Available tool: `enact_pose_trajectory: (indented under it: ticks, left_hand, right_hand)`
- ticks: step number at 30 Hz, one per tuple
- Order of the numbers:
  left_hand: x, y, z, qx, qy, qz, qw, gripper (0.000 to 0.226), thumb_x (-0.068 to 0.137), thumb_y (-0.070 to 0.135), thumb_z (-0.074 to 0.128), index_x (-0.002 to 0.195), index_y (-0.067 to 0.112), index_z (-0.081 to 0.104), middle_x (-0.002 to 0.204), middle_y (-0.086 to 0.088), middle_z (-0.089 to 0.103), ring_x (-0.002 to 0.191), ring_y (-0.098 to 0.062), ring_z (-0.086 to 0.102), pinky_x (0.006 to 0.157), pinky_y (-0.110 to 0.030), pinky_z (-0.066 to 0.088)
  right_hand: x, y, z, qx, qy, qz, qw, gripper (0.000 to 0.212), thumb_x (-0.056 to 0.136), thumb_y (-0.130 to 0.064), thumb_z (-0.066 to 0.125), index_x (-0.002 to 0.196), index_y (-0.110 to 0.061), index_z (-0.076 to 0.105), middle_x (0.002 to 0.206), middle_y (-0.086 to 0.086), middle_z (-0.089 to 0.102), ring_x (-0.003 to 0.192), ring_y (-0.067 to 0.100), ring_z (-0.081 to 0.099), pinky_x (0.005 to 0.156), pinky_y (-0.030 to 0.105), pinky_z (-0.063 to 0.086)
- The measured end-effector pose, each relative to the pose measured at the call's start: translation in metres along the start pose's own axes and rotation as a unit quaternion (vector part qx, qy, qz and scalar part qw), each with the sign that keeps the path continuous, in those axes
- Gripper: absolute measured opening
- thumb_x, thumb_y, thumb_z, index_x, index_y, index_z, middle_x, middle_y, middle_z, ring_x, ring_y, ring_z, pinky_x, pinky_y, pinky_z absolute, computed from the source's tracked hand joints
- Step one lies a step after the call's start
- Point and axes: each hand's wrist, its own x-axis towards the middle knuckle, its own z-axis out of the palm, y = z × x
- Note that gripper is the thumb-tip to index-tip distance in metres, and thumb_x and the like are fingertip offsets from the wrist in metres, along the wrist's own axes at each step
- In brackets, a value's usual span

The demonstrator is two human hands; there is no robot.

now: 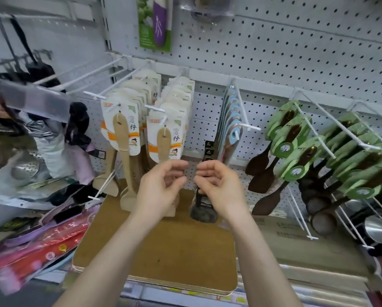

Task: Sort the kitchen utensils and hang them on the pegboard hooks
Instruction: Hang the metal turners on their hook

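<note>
Utensils hang in carded rows from the white hooks point(155, 108) of the pegboard point(296, 36). Pale wooden spatulas point(123, 138) are on the left, a stack of blue-carded pieces point(230, 122) is in the middle, and dark spatulas with green cards point(285, 140) are to the right. Between the wooden row and the blue cards hangs a black-handled tool point(203, 212) with a grey head, low over the brown board point(163, 251) on the shelf.

The left hand point(159, 191) is raised in front of the wooden row, its grip slack, with the fingers loosely curled around nothing. The right hand point(219, 187) is level with it and just beside it, its fingers curled in front of the black handle. The blur makes it impossible to tell whether that grip pinches the handle or only covers it.

These pieces look light and stiff, so weight should be no trouble. The weak part is probably the paper card, whose punched hole could tear if tugged sideways off a hook. A sound hold would be on the handle just under the card, with the other hand guiding the hole onto the hook. The black tool seems bottom-heavy and likely to swing, so it is best steadied low on the handle.
</note>
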Motion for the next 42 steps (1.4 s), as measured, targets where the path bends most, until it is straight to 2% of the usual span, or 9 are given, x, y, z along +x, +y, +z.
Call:
enact_pose_trajectory:
  ticks: [9, 14, 17, 20, 24, 27, 34, 38, 42]
  left_hand:
    - [0.003, -0.084, -0.056, 0.017, -0.016, -0.038, 0.999, 0.04, 0.088, 0.004, 0.066, 0.123, 0.024, 0.062, 0.113, 0.006, 0.067, 0.104, -0.002, 0.064, 0.095, -0.034, 0.054]
    - [0.004, -0.121, -0.055, 0.055, -0.077, -0.058, 0.994, 0.049, 0.091, 0.007, 0.063, 0.137, 0.021, 0.054, 0.125, 0.001, 0.065, 0.113, -0.006, 0.061, 0.101, -0.035, 0.05]
    - [0.014, -0.128, -0.051, 0.073, -0.1, -0.073, 0.99, 0.054, 0.092, 0.007, 0.06, 0.143, 0.021, 0.047, 0.132, 0.0, 0.061, 0.119, -0.014, 0.06, 0.102, -0.042, 0.049]
    - [0.025, -0.127, -0.046, 0.096, -0.114, -0.064, 0.987, 0.054, 0.093, 0.005, 0.056, 0.145, 0.019, 0.045, 0.138, -0.003, 0.057, 0.123, -0.021, 0.057, 0.104, -0.041, 0.046]
    - [0.039, -0.125, -0.041, 0.103, -0.12, -0.067, 0.985, 0.043, 0.093, 0.006, 0.055, 0.135, 0.016, 0.054, 0.127, -0.005, 0.065, 0.117, -0.025, 0.06, 0.1, -0.041, 0.048]
    - [0.043, -0.122, -0.039, 0.084, -0.123, -0.087, 0.985, 0.031, 0.094, 0.006, 0.055, 0.123, 0.015, 0.06, 0.113, -0.004, 0.069, 0.106, -0.022, 0.064, 0.095, -0.038, 0.05]
    - [0.037, -0.124, -0.042, 0.093, -0.119, -0.094, 0.984, 0.014, 0.095, 0.014, 0.057, 0.107, 0.02, 0.062, 0.093, 0.007, 0.065, 0.093, -0.019, 0.063, 0.084, -0.036, 0.051]
    - [0.026, -0.121, -0.045, 0.091, -0.125, -0.097, 0.983, 0.011, 0.098, 0.019, 0.054, 0.106, 0.023, 0.059, 0.092, 0.013, 0.062, 0.093, -0.017, 0.063, 0.083, -0.035, 0.05]
    - [0.017, -0.122, -0.052, 0.069, -0.109, -0.097, 0.987, 0.013, 0.099, 0.016, 0.051, 0.105, 0.021, 0.061, 0.092, 0.007, 0.067, 0.088, -0.017, 0.062, 0.077, -0.033, 0.049]
  right_hand:
    - [0.012, 0.036, 0.079, -0.036, 0.033, 0.093, 0.994, 0.025, 0.087, -0.005, 0.071, 0.108, -0.019, 0.064, 0.096, -0.002, 0.068, 0.088, 0.018, 0.067, 0.085, 0.046, 0.058]
    - [0.02, 0.053, 0.11, -0.079, 0.061, 0.132, 0.986, 0.031, 0.088, -0.015, 0.073, 0.115, -0.023, 0.062, 0.107, -0.003, 0.067, 0.094, 0.01, 0.066, 0.088, 0.03, 0.055]
    - [0.028, 0.055, 0.123, -0.071, 0.075, 0.144, 0.984, 0.037, 0.084, -0.016, 0.075, 0.119, -0.02, 0.063, 0.105, -0.004, 0.071, 0.094, 0.012, 0.069, 0.091, 0.037, 0.056]
    - [0.036, 0.055, 0.136, -0.087, 0.086, 0.135, 0.983, 0.03, 0.08, -0.018, 0.074, 0.108, -0.026, 0.066, 0.098, -0.004, 0.074, 0.09, 0.015, 0.071, 0.088, 0.044, 0.057]
    - [0.042, 0.06, 0.141, -0.089, 0.095, 0.124, 0.984, 0.03, 0.082, -0.018, 0.072, 0.111, -0.022, 0.068, 0.099, -0.001, 0.075, 0.092, 0.018, 0.071, 0.088, 0.046, 0.056]
    - [0.038, 0.061, 0.138, -0.073, 0.088, 0.108, 0.988, 0.028, 0.085, -0.013, 0.071, 0.112, -0.021, 0.068, 0.1, -0.001, 0.075, 0.092, 0.014, 0.071, 0.089, 0.044, 0.057]
    - [0.029, 0.068, 0.126, -0.082, 0.061, 0.085, 0.991, 0.025, 0.087, -0.012, 0.071, 0.109, -0.022, 0.069, 0.098, -0.006, 0.075, 0.091, 0.008, 0.071, 0.089, 0.04, 0.058]
    - [0.021, 0.07, 0.117, -0.095, 0.049, 0.071, 0.992, 0.029, 0.088, -0.014, 0.071, 0.115, -0.024, 0.07, 0.096, -0.007, 0.075, 0.091, 0.007, 0.07, 0.089, 0.037, 0.058]
    - [0.013, 0.071, 0.107, -0.091, 0.044, 0.073, 0.992, 0.026, 0.089, -0.017, 0.072, 0.114, -0.024, 0.07, 0.097, -0.007, 0.075, 0.092, 0.007, 0.07, 0.088, 0.037, 0.058]
